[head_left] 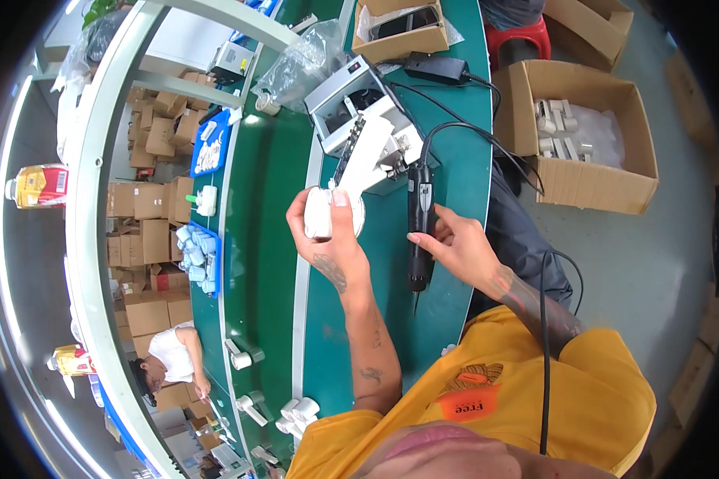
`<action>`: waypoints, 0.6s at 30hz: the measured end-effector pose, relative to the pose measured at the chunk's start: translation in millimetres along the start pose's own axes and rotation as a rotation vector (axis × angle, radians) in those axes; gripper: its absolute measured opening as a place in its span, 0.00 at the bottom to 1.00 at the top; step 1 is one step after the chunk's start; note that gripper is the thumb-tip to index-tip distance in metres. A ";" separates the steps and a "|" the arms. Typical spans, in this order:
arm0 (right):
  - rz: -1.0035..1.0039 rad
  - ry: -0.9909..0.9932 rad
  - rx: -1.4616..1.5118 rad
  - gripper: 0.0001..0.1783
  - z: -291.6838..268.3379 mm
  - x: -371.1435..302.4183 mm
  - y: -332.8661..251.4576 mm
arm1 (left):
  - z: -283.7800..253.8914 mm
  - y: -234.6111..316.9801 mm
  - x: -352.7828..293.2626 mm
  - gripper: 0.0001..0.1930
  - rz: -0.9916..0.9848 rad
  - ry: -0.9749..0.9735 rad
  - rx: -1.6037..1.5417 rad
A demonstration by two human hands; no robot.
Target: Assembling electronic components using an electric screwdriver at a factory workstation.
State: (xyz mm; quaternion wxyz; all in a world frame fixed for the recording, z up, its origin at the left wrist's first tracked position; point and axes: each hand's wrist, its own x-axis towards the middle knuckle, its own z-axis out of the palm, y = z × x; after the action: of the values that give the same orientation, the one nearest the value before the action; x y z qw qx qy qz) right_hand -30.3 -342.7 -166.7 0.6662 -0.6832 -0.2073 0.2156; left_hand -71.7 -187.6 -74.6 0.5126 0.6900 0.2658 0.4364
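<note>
My left hand (337, 246) is closed around the round end of a white plastic housing (367, 153), the thumb pressed on top. The housing's long flat arm points away from me, reaching over the front of a grey metal box (339, 89) with an opening and a red switch. In my right hand (465, 254) is a black electric screwdriver (420, 231), gripped between thumb and fingers. Its thin bit points back toward my body, apart from the housing. A black cable leaves the screwdriver's far end.
A black power adapter (437, 69) and an open cardboard tray (399, 36) lie at the far end of the green bench. On the right, a carton (595, 184) contains white parts. Along the left run blue bins (199, 257) and several white parts; a person (172, 358) sits there.
</note>
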 end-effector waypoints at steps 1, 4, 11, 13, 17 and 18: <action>0.032 0.001 -0.181 0.24 -3.2 0.6 0.0 | 3.7 1.9 -1.5 0.22 0.031 0.019 -0.011; -0.024 -0.035 -0.233 0.20 -8.6 4.2 3.5 | 11.6 14.9 -7.5 0.25 0.095 0.035 -0.014; -0.314 0.018 -0.197 0.23 -13.3 3.4 8.1 | 29.2 12.1 -10.1 0.36 0.439 -0.014 -0.067; -0.281 -0.080 -0.126 0.21 -16.6 1.6 5.3 | 30.8 10.9 -11.9 0.37 0.484 0.011 -0.002; -0.265 -0.081 -0.116 0.20 -22.0 -2.4 5.3 | 39.2 15.8 -20.5 0.38 0.398 -0.012 -0.101; -0.320 -0.088 -0.128 0.19 -22.4 -3.2 8.0 | 38.0 16.5 -21.3 0.37 0.418 -0.018 -0.065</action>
State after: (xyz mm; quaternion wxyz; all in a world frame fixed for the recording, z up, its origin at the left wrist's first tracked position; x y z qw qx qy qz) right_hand -20.2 -363.2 -174.2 0.6374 -0.6724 -0.3557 0.1228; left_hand -49.9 -228.5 -69.6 0.4352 0.7171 0.0981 0.5355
